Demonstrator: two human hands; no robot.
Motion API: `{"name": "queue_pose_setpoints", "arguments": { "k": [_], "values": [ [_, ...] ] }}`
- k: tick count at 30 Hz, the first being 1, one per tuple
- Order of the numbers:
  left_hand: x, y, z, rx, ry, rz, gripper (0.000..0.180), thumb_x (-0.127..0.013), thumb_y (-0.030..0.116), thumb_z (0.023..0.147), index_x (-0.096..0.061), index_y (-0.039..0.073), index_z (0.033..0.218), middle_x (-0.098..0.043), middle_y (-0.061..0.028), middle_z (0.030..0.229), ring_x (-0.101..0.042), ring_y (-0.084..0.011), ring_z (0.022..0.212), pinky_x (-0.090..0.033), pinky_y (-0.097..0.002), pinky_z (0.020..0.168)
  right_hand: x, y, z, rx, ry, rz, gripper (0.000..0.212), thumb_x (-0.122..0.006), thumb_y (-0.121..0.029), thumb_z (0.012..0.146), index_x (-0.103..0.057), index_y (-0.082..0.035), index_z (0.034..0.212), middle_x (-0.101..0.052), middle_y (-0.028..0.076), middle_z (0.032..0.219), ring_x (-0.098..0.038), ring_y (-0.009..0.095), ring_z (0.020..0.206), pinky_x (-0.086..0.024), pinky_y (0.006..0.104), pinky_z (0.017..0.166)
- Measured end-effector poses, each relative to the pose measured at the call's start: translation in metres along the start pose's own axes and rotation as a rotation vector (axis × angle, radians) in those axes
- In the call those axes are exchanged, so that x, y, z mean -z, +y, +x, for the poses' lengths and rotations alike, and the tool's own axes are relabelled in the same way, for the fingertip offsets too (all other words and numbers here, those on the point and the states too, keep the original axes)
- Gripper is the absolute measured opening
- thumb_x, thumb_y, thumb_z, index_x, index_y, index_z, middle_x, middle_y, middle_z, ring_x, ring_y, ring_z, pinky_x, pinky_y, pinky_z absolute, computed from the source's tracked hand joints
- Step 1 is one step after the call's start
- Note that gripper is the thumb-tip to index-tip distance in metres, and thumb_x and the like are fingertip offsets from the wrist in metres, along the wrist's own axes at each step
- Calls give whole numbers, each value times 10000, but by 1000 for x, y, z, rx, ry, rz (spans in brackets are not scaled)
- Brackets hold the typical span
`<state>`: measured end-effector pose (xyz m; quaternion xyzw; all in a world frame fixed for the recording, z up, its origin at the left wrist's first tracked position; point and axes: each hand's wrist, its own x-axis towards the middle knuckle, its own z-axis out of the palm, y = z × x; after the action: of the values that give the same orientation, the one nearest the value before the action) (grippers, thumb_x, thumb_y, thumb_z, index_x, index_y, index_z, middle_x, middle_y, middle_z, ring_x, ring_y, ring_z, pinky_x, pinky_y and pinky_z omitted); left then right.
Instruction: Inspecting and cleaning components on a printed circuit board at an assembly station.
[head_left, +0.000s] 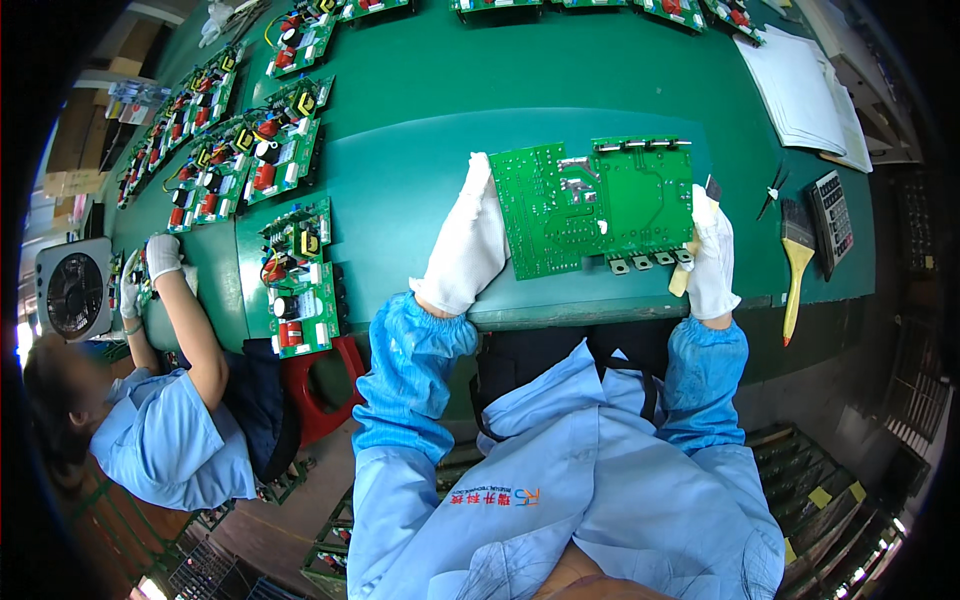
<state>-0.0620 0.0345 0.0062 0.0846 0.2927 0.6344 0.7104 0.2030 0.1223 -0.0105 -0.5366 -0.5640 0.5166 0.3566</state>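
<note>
A green circuit board point(640, 205) is held up above the green tabletop, its solder side facing me. My left hand point(468, 240), in a white glove, is closed on the board's left edge. At its right edge is my gloved right hand point(712, 255), with the fingers closed and partly hidden. That hand also holds a tool with a pale yellow handle point(681, 279); a dark flat tip shows above the fingers, and its kind is unclear. Metal tabs with holes stick out from the board's lower edge. A white blob lies on its face.
Finished-looking boards with red and black parts point(300, 290) stand in rows at left and along the far edge. At right lie a yellow-handled paintbrush point(797, 260), a calculator point(832, 220), tweezers point(772, 192) and white papers point(790, 90). A co-worker point(170, 430) sits at left near a fan point(75, 290).
</note>
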Motion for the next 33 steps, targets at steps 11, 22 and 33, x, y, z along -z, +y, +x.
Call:
{"name": "queue_pose_setpoints", "arguments": {
  "k": [11, 22, 33],
  "values": [
    [-1, 1, -4, -18, -15, 1, 529, -395, 474, 1012, -409, 104, 1390, -469, -43, 1357, -470, -197, 1220, -396, -381, 1011, 0, 1, 0, -2, 5, -20, 374, -446, -228, 991, -564, 39, 1225, -584, 115, 1191, -542, 211, 1122, -392, 325, 989],
    [5, -1, -5, -13, 13, 16, 532, -430, 457, 1006, -400, 97, 1396, -453, -38, 1374, -443, -192, 1244, -367, -375, 1040, 6, 16, 3, 32, -49, 132, 406, -500, -340, 985, -600, 2, 1181, -608, 48, 1111, -563, 134, 1030, -438, 290, 912],
    [2, 1, -6, 9, 17, 16, 521, -434, 468, 1000, -433, 104, 1374, -476, -40, 1357, -454, -197, 1234, -364, -387, 1035, 6, 15, 3, 26, -52, 125, 406, -502, -329, 984, -595, 9, 1189, -621, 56, 1117, -579, 141, 1033, -447, 289, 911]
  ]
}}
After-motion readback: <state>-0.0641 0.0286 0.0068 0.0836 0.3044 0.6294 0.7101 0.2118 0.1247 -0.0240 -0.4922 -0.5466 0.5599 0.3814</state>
